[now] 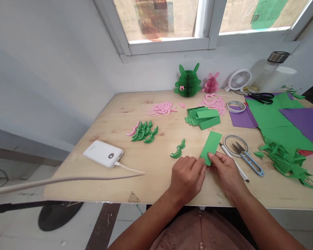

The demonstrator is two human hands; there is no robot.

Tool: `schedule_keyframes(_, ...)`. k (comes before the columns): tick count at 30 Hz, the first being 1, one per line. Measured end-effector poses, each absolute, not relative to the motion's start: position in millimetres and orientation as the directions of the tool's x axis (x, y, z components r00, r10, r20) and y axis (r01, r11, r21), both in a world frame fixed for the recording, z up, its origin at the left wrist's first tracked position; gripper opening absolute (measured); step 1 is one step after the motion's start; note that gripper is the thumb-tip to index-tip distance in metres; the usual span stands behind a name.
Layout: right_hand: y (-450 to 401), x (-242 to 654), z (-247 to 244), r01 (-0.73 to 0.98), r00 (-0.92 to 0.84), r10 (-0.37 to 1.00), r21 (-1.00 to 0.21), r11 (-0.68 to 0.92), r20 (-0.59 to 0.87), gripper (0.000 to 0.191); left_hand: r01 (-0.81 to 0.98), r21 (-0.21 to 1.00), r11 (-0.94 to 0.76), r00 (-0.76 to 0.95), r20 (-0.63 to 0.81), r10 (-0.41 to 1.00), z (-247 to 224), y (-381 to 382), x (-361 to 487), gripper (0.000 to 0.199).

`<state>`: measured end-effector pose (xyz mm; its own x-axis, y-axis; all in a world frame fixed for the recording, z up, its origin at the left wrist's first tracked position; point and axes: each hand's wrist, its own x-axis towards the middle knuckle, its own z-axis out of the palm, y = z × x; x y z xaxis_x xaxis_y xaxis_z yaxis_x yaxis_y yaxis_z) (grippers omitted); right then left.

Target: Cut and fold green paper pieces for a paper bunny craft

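from my end, the broad wooden table (104, 187) carries everything. near its front edge my left hand (186, 178) curls, its fingers closed on the near left corner of the green paper (211, 142); my right hand (226, 170) pinches that same near end, thumb on top, the fingers beneath mostly hidden. so the green paper lies between both hands, its far end free. i judge it nearly weightless, stiff enough to stay flat yet quick to crease or tear, and not very slippery. i'd hold it lightly by the edges. a pen (234, 163) rests just right of it, two curved green pieces (176, 153) to its left.
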<state>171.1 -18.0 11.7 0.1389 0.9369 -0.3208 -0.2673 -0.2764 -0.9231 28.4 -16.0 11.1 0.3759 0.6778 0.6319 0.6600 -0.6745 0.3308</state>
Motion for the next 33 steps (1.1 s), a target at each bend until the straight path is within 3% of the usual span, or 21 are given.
schedule_keyframes(4, -18.7, 171.9, 11.8, -0.211, 0.144, 0.933, -0.931, -0.297, -0.330, 0.034, 0.456, 0.781, -0.426, 0.155, 0.402, 0.902, 14.1, -16.1, 26.1, 0.017)
schedule_keyframes(6, -20.4, 171.2, 12.5, -0.174, 0.144, 0.943, -0.946, -0.273, -0.299, 0.034, 0.304, 0.925, -0.227, 0.120, 0.199, 0.973, 14.6, -14.4, 29.1, 0.015)
schedule_keyframes(8, -23.1, 170.5, 13.2, -0.120, 0.151, 0.954, -0.963, -0.241, -0.258, 0.033, 0.120, 0.992, -0.031, 0.134, 0.014, 0.991, 14.6, -13.0, 33.9, 0.013)
schedule_keyframes(12, -29.0, 171.3, 13.5, -0.023, 0.137, 0.961, -0.971, -0.237, -0.238, 0.034, -0.136, 0.959, 0.249, 0.201, -0.219, 0.955, 15.1, -12.9, 41.2, 0.020)
schedule_keyframes(17, -27.0, 174.7, 14.3, -0.104, 0.123, 0.964, -0.969, -0.222, -0.234, 0.029, -0.191, 0.899, 0.394, 0.280, -0.334, 0.900, 17.1, -17.0, 36.5, 0.029)
schedule_keyframes(22, -22.6, 172.2, 18.4, -0.126, 0.166, 0.955, -0.966, -0.226, -0.245, 0.032, -0.180, 0.874, 0.452, 0.346, -0.374, 0.861, 16.5, -21.3, 29.5, 0.035)
schedule_keyframes(27, -25.1, 167.7, 16.6, -0.082, 0.084, 0.964, -0.966, -0.246, -0.253, 0.031, -0.178, 0.894, 0.412, 0.272, -0.358, 0.893, 17.1, -19.9, 32.3, 0.037)
schedule_keyframes(33, -24.5, 170.3, 13.0, -0.043, 0.093, 0.965, -0.970, -0.241, -0.244, 0.032, -0.182, 0.894, 0.409, 0.300, -0.345, 0.889, 18.7, -18.4, 34.4, 0.037)
